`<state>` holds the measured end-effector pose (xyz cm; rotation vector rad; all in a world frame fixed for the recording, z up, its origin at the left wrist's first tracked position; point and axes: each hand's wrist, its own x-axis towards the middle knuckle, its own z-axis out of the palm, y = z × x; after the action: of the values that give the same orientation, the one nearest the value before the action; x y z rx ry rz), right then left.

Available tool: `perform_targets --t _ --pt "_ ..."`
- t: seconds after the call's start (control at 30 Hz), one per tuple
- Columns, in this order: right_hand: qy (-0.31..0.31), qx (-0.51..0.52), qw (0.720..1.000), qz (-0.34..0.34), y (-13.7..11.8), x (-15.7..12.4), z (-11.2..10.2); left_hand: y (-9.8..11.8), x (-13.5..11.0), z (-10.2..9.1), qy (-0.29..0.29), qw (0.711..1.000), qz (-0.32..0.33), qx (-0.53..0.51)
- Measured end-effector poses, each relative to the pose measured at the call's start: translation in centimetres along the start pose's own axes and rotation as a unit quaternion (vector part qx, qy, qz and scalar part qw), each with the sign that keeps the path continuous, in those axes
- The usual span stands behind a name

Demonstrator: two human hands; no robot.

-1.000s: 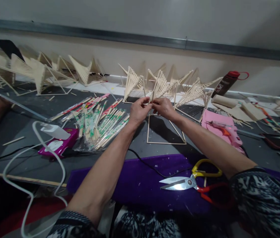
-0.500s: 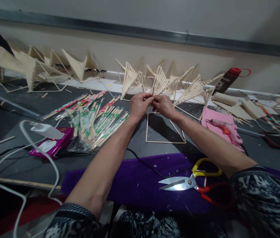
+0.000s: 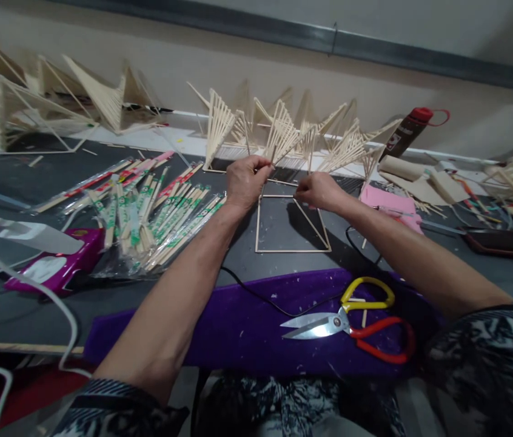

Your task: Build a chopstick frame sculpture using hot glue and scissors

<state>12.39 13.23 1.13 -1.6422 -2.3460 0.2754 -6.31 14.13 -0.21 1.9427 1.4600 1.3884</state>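
Observation:
My left hand [image 3: 248, 182] pinches a thin wooden stick [image 3: 273, 154] that stands upright at the far left corner of a stick frame. That frame [image 3: 290, 250] is four-sided, with a slanting stick inside it, and lies on the dark table. Close to its far right part is my right hand [image 3: 322, 192], its fingertips pressed together. What they hold, if anything, is too small to make out. Behind both hands stand fan-shaped stick structures [image 3: 281, 130].
Scissors [image 3: 337, 321] with yellow and red handles lie on purple cloth [image 3: 256, 340]. To the left are wrapped chopsticks [image 3: 165, 212] and a magenta device [image 3: 60, 261] with a white plug. Pink foam [image 3: 386, 200], a dark bottle [image 3: 404, 135] and a phone [image 3: 504, 244] are at right.
My hands were together at the upright stick. The right hand has let go and moved right and down, while the left stays on the stick. The view has shifted slightly right and downward.

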Motion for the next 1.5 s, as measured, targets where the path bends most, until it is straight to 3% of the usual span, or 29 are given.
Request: perform_targets --t 0.1,0.2,0.37,0.6,0.73,0.9,1.13,1.3,1.5 --pt "-0.040 -0.053 0.997 0.041 1.1 -1.0 0.9 -0.1 0.0 0.0 0.003 1.000 -0.005 -0.010" --pt "-0.001 -0.085 0.995 0.043 1.3 -1.2 1.8 -0.3 0.0 0.0 0.003 0.999 -0.024 -0.025" --pt "-0.027 -0.064 0.996 0.053 1.3 -1.0 2.1 -0.7 0.2 0.2 -0.003 0.998 -0.041 -0.051" --pt "-0.043 -0.075 0.993 0.083 1.2 -1.0 2.3 -1.0 0.3 0.3 0.021 0.998 -0.012 -0.056" --pt "-0.033 -0.042 0.995 0.085 0.5 -1.5 1.7 -1.2 0.5 0.5 0.038 0.998 0.014 -0.045" --pt "-0.014 0.097 0.991 0.087 -0.1 -3.1 0.7 -1.6 0.8 0.6 0.043 0.999 0.005 -0.034" --pt "0.025 0.249 0.968 0.029 -0.1 -7.3 -2.0 -1.4 0.7 0.3 0.029 0.999 0.015 -0.007" --pt "0.058 0.233 0.970 0.031 1.0 -10.9 -3.8 -1.4 0.8 0.4 0.027 0.999 0.022 0.010" --pt "0.050 0.213 0.975 0.032 1.9 -12.7 -3.4 -1.4 0.7 0.6 0.035 0.999 0.032 -0.008"
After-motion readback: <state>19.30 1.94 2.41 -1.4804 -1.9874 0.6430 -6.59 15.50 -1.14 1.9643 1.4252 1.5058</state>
